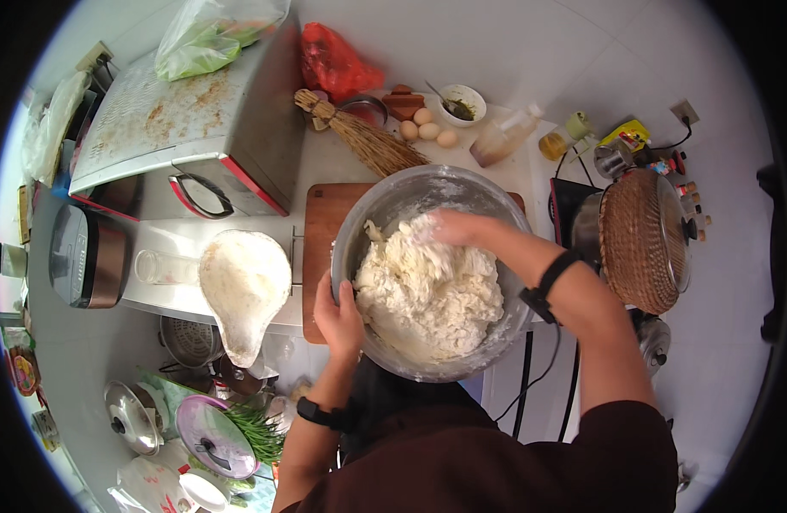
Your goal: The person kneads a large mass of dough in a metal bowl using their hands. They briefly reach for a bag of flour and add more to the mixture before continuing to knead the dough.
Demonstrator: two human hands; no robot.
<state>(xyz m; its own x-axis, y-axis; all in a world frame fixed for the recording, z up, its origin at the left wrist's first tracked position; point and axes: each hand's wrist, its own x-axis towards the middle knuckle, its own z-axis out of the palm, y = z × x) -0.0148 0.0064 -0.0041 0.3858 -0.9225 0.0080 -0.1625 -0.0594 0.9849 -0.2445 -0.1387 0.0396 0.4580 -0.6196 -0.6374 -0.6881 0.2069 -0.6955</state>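
Observation:
A large metal bowl stands partly over a wooden cutting board at the counter's edge. Shaggy, floury dough fills much of it. My left hand grips the bowl's left rim, thumb on top and fingers around the outside. Inside the bowl, my right hand presses on the upper part of the dough; it is blurred and floury, and its fingertips are partly hidden in the dough. To the left lies a gourd-shaped scoop holding flour.
Behind the bowl are a straw brush, eggs, a white bowl with a spoon and a plastic bottle. A toaster oven and glass jar stand left, a lidded pot with a woven cover right.

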